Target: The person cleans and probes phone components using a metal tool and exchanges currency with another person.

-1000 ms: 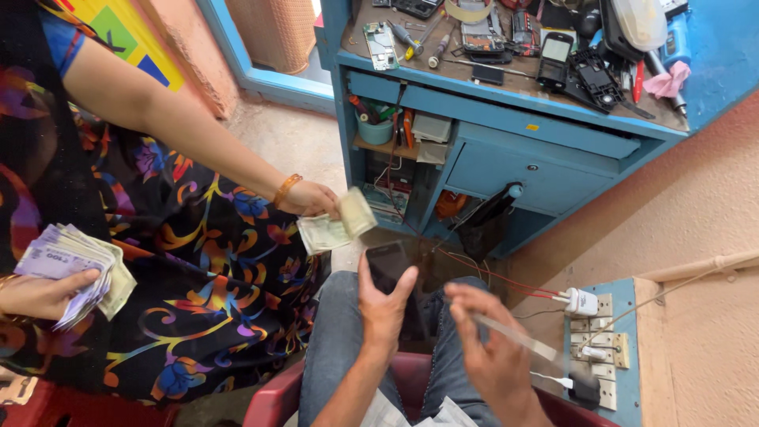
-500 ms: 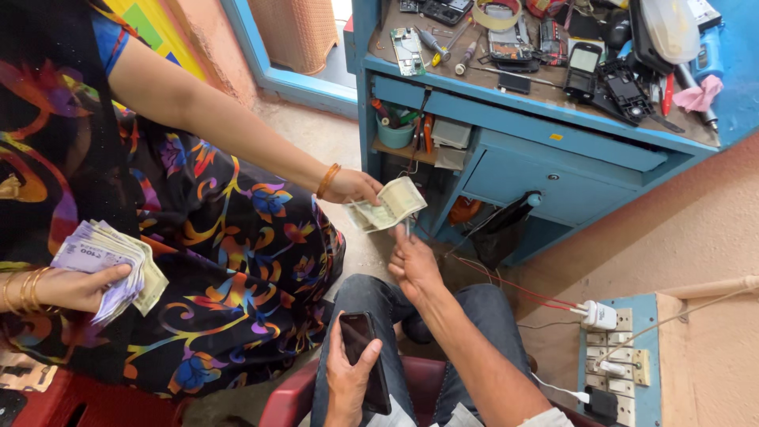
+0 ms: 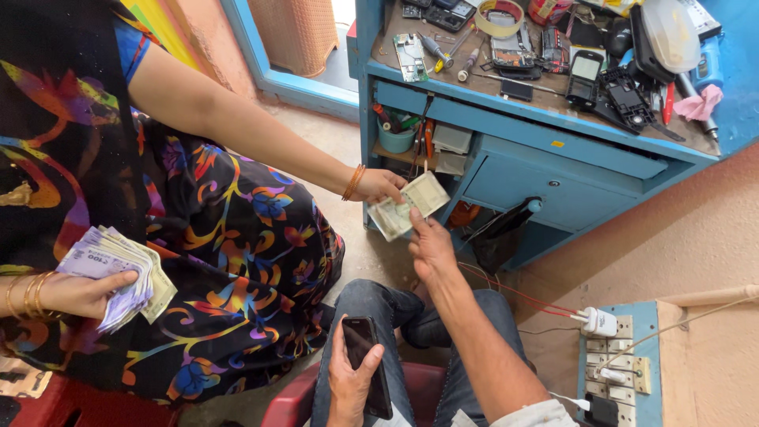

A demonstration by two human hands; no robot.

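Observation:
My right hand [image 3: 432, 251] reaches forward and pinches the lower edge of a few banknotes [image 3: 409, 205]. A standing person in a flowered dress holds those notes out with one hand [image 3: 379, 186], so both hands are on them. My left hand [image 3: 350, 379] rests over my lap, shut on a black phone [image 3: 370, 360] with a dark screen. The person's other hand [image 3: 67, 291] grips a thick wad of banknotes [image 3: 118, 270] at the left.
A blue workbench [image 3: 553, 146] stands ahead, covered with phones, screwdrivers, tape and parts, with a drawer and an open shelf below. A switchboard [image 3: 624, 356] with a white charger [image 3: 598, 322] and red wires is at my right. I sit on a red chair [image 3: 288, 403].
My left hand lowered the phone to my lap. My right hand rose from near the switchboard to the offered banknotes and closed on them. The view shifted down slightly.

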